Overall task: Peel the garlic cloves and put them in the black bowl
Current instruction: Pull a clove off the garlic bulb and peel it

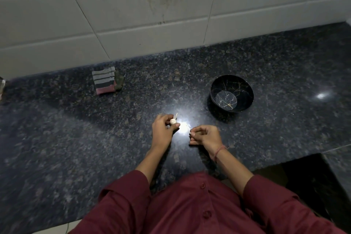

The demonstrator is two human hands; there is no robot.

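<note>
Looking down from the head camera, we see a person in a maroon shirt [190, 205] standing at a dark speckled granite counter [66, 129] backed by a white tiled wall [123, 15]. The left hand [163, 129] grips a small pale garlic bulb [172, 121] between thumb and curled fingers, a thin stalk pointing up from it. The right hand [206, 135], a red thread [220, 151] around its wrist, is held apart from the left; its fingers are curled and the thumb and forefinger pinch a small pale bit [190, 134], which we cannot identify as peel or clove. Both hands hover just above a bright reflection on the counter. The black bowl [245, 104], veined with gold lines, stands upright beyond and to the right of the right hand, near it but not touching; we see no garlic inside it. A folded striped cloth [105, 80] lies well to the left, near the wall.
</note>
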